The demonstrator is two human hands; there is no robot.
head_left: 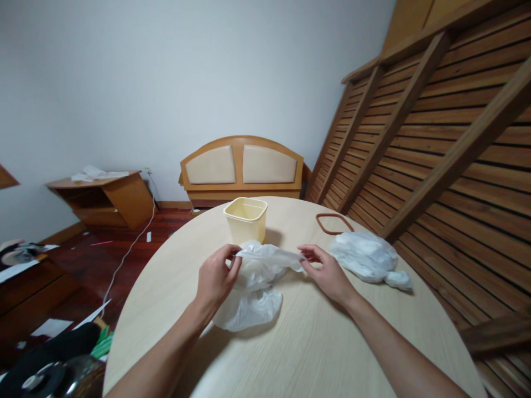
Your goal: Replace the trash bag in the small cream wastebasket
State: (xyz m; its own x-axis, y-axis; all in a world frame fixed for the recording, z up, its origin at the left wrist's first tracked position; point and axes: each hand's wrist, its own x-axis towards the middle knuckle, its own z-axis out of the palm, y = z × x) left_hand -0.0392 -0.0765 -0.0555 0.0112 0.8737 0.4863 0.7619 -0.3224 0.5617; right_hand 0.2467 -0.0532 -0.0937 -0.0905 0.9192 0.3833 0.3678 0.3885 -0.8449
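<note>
A thin white plastic bag (253,301) is stretched between my two hands above the round table, its lower part sagging toward me. My left hand (218,276) pinches one side of the bag's edge between thumb and fingers. On the other side, my right hand (327,273) grips the opposite end of that edge. Just beyond the bag stands a pale yellow square bin (245,226), open at the top and upright. To the right lie a brown rounded-square ring (334,232) and a tied, filled white plastic bag (365,257).
The round light-wood table (332,354) has its far edge near a wooden headboard (240,160). A slatted wooden frame (440,149) leans along the right. A low cabinet (103,199), a white cable (124,260) and a pot with a black lid (70,378) are at left.
</note>
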